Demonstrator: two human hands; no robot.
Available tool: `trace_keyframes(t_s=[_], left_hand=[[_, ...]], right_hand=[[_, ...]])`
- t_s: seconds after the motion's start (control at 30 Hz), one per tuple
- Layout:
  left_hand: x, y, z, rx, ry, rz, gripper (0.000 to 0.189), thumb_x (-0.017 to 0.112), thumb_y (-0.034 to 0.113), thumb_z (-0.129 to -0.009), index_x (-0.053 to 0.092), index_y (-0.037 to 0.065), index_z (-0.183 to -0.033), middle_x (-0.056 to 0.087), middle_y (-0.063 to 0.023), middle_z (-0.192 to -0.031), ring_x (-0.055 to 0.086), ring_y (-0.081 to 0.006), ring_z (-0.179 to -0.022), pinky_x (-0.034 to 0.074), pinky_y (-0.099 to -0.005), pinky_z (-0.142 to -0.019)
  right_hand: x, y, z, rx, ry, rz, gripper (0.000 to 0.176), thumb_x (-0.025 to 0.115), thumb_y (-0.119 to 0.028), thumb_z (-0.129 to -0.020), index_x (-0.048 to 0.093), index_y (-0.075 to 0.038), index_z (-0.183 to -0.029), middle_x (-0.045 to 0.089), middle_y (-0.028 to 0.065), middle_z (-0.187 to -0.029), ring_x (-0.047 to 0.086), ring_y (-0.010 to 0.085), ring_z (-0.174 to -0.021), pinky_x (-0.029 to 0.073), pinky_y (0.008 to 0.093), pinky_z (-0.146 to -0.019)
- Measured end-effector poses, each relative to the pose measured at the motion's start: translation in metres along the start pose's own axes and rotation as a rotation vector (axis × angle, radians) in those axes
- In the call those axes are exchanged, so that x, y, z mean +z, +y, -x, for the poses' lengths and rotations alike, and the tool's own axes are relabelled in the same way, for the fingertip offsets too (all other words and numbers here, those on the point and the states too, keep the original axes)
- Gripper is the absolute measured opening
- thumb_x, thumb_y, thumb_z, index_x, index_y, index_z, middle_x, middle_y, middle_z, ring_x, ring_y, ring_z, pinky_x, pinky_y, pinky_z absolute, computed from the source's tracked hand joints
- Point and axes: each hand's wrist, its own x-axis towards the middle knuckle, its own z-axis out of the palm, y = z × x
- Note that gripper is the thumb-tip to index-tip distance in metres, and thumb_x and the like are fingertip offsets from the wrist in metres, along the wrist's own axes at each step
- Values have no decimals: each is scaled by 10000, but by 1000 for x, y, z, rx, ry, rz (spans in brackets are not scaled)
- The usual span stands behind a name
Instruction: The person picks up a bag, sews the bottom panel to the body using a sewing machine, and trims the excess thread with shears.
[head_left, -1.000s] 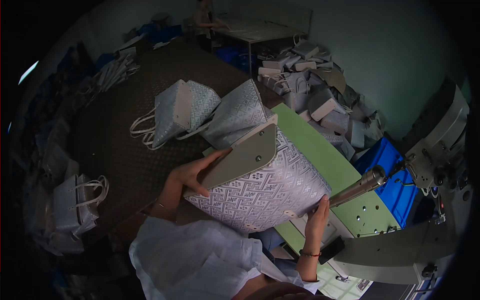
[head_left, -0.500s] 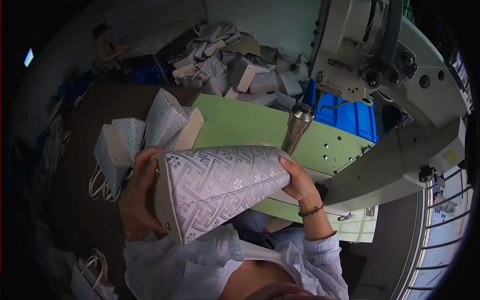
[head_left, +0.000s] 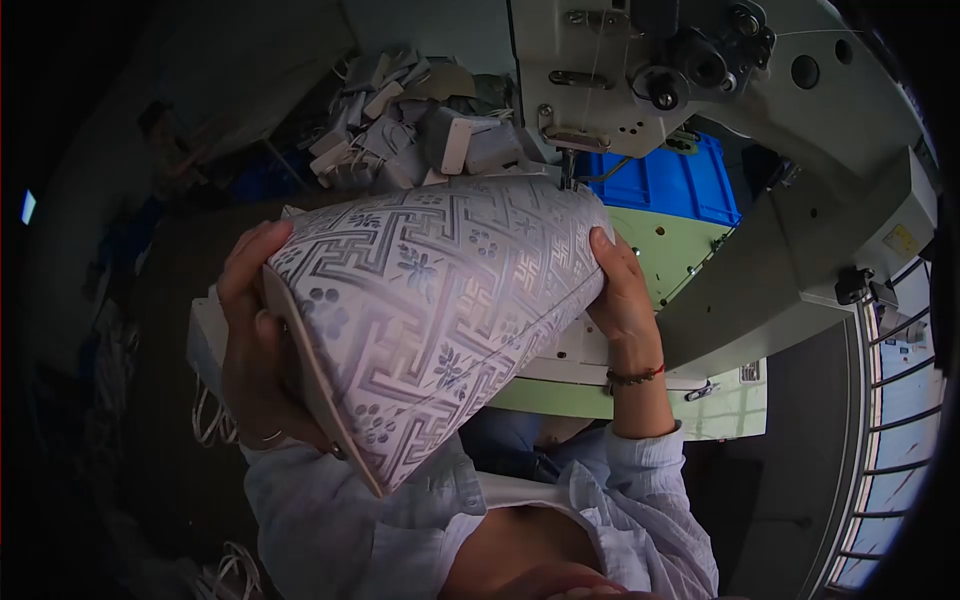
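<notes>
A pale silver-lilac handbag (head_left: 430, 310) with a woven geometric and flower pattern fills the middle of the view, lying on its side. My left hand (head_left: 255, 340) grips its flat beige base at the left, thumb and fingers spread around the edge. At the other end, my right hand (head_left: 622, 290) holds the bag's side near the opening, thumb on top. That open end is right under the needle and presser foot (head_left: 568, 172) of a large sewing machine (head_left: 640, 90). The bag hides the machine's metal post.
A blue crate (head_left: 675, 180) stands behind the machine by the green tabletop (head_left: 650, 245). Many similar bags (head_left: 410, 130) are heaped at the back. Another bag (head_left: 205, 335) shows at my left, partly covered. A person (head_left: 172, 150) is at the far left back; a barred window is right.
Both hands have raised the bag and pushed it away from me, its open end now over the post and at the needle. The view has shifted too.
</notes>
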Motion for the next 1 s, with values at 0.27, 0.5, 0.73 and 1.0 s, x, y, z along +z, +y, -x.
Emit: trace_keyframes(t_s=[0.27,0.5,0.73,1.0], left_hand=[[35,-58,-78,339,-903,-689,1266,879,444,-393,303,84,-1461,281,-247,-1427,361,-400,-1288,349,-497,-1034],[53,-107,-62,160,-929,-568,1241,866,394,-434,271,75,-1476,235,-229,-1438,320,-442,-1310,343,-516,-1056],[64,-96,-83,129,-1047,-621,1129,837,350,-474,335,121,-1459,263,-223,-1459,341,-419,-1322,339,-505,-1058],[71,-76,-125,245,-1312,-899,1040,810,392,-474,418,149,-1405,308,-204,-1487,362,-369,-1338,294,-479,-1078]], right_hand=[[-69,32,-15,174,218,-72,535,542,-364,-970,470,45,-1307,589,133,-1231,598,219,-1084,486,362,-926],[-126,36,-7,138,392,63,507,493,-385,-986,504,32,-1273,600,158,-1199,609,250,-1068,484,383,-928],[-138,44,1,-155,573,960,401,678,-295,-880,571,12,-1115,619,88,-1080,611,166,-941,475,288,-829],[-28,-37,-24,-229,-58,776,241,658,-159,-892,593,-31,-1086,561,32,-1085,564,123,-964,465,273,-823]])
